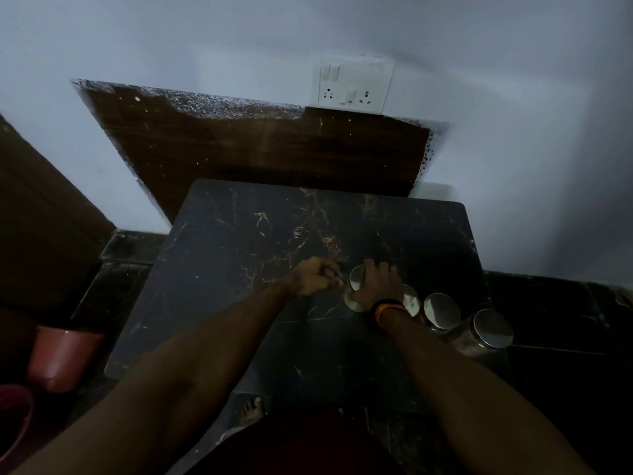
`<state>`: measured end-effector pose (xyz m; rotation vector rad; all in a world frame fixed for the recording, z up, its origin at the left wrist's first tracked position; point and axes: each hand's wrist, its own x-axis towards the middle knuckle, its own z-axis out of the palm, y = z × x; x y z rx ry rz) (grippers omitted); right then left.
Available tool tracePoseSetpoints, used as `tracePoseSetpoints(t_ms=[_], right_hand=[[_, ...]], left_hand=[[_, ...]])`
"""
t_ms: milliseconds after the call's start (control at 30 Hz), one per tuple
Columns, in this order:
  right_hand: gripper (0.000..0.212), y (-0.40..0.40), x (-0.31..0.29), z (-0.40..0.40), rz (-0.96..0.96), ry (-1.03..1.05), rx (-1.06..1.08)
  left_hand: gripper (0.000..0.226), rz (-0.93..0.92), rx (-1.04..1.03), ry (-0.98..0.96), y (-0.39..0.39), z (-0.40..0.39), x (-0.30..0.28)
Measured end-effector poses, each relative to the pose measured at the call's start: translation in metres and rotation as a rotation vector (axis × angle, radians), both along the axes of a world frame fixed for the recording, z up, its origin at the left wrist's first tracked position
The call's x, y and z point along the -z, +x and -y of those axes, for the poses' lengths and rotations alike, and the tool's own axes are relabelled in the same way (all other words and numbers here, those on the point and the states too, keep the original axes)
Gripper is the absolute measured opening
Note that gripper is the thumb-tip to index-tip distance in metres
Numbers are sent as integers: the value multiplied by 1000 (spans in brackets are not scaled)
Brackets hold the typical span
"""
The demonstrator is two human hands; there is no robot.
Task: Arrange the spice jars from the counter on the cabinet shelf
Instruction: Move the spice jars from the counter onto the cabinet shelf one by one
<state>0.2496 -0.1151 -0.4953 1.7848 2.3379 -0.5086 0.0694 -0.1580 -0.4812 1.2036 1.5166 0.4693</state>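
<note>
Several glass spice jars with shiny metal lids stand in a row along the right side of a dark marble counter (260,234). My right hand (378,286) is wrapped over the leftmost jar (355,281), which is tilted, with its lid showing to the left of my fingers. Just to its left, my left hand (317,275) is curled into a loose fist, touching or nearly touching that jar. A second jar (411,299) is partly hidden behind my right wrist. Two more jars (441,310) (491,329) stand further right near the counter's edge. No cabinet shelf is in view.
A dark wooden board (260,149) leans against the white wall behind the counter, under a white switch and socket plate (352,84). A reddish bucket (65,354) sits on the floor at the left. My bare foot (251,409) shows below the counter's front edge.
</note>
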Motion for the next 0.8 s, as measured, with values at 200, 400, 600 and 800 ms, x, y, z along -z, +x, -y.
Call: tracePoseSetpoints(t_ms=[200,400,600,800], right_hand=[[85,-7,-6,-5,-83,90,-71],[87,-12,-34,-18,-477,8,-50],[87,-20,-66,-21,-934,-181,30],[79,-22,-81,-23,-1177,-259,87]], left_hand=[[28,102,-182,-10,-8,9,6],[34,330,-506,-48,-8,17,15],[59,905,-707,-304,-8,19,10],[61,1227,-756,-268,-1,17,-13]])
